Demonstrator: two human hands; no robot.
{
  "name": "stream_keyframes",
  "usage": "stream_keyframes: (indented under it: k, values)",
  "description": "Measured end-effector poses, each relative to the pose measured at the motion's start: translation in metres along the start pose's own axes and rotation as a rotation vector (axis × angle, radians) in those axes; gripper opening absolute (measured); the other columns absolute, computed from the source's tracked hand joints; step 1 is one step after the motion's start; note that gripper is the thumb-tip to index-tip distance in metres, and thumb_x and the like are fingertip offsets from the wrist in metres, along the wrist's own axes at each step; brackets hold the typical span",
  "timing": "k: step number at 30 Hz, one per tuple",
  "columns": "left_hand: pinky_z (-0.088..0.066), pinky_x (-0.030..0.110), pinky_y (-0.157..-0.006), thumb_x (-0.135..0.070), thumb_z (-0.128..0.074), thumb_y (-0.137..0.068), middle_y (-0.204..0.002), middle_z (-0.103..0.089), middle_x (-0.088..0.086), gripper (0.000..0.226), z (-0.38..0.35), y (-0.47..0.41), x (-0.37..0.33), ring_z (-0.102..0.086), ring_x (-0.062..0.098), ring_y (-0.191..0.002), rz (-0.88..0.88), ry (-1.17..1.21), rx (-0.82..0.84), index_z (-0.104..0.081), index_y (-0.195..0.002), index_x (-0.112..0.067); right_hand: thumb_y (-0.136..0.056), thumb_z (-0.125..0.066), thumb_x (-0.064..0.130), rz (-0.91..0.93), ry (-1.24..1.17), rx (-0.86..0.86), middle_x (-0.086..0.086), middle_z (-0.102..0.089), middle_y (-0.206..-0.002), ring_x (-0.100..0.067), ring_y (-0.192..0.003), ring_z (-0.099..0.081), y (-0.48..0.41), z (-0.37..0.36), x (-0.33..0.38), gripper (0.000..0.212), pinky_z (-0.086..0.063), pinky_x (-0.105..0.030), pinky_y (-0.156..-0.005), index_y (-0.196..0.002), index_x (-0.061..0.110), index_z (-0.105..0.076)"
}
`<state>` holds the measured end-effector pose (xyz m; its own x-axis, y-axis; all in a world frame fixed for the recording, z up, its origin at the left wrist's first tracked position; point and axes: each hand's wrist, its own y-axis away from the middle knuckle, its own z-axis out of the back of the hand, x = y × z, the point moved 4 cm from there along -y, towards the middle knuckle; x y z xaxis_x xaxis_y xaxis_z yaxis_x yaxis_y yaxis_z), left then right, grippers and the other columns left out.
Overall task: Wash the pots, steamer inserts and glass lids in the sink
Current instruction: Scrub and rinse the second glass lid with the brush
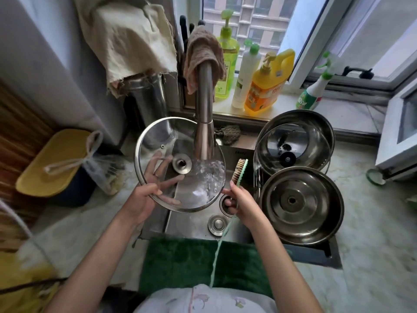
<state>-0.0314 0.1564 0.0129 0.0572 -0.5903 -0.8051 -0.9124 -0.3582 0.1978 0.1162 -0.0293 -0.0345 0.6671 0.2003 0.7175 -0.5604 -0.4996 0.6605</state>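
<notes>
My left hand (146,195) holds a glass lid (158,141) by its lower left rim, thumb on top and fingers spread beneath the glass. The lid tilts over the sink (191,224) under the tap (204,123), and water splashes on its right part. My right hand (242,204) grips a green-handled brush (239,170), bristles up, just right of the lid. At the right, a second glass lid (291,143) leans inside a steel pot (320,123). An upturned steel pot (302,204) lies in front of it.
Detergent bottles (261,86) and a spray bottle (313,93) stand on the window sill. A cloth (203,50) hangs over the tap. A yellow-lidded bin (56,163) and a plastic bag (106,172) sit on the counter at left. A green towel (198,263) covers the sink's front edge.
</notes>
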Motion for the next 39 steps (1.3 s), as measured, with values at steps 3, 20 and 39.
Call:
stream_keyframes:
  k: [3,20,39]
  values:
    - [-0.057,0.056,-0.063,-0.003,-0.057,-0.05,-0.151,-0.035,-0.006,0.106,-0.003,-0.003,0.0,-0.049,0.04,-0.125,0.001,0.003,0.036,-0.027,-0.146,-0.036,-0.101,-0.04,0.034,0.009,-0.091,0.047,0.007,-0.063,-0.061,-0.006,-0.038,-0.046,0.004,-0.012,0.004,0.021,-0.025,-0.013,-0.032,-0.099,0.013,-0.045]
    - [-0.043,0.069,-0.088,0.013,-0.029,-0.072,-0.16,-0.005,0.0,0.092,-0.017,-0.027,0.014,-0.005,0.052,-0.138,0.035,0.467,0.345,-0.008,-0.151,-0.028,-0.1,-0.042,0.028,0.43,0.085,-0.046,0.0,-0.072,-0.087,-0.006,-0.035,-0.042,0.04,0.004,0.067,0.028,-0.028,-0.014,-0.032,-0.108,0.004,-0.055]
    - [-0.052,0.066,-0.07,-0.002,-0.064,-0.064,-0.15,-0.034,0.006,0.086,-0.022,0.002,-0.014,-0.042,0.05,-0.126,0.072,0.068,0.178,-0.034,-0.142,-0.022,-0.101,-0.039,0.033,0.011,0.012,0.02,-0.002,-0.046,-0.064,-0.003,-0.034,-0.035,0.036,0.004,0.039,0.031,-0.017,-0.013,-0.028,-0.097,0.006,-0.053]
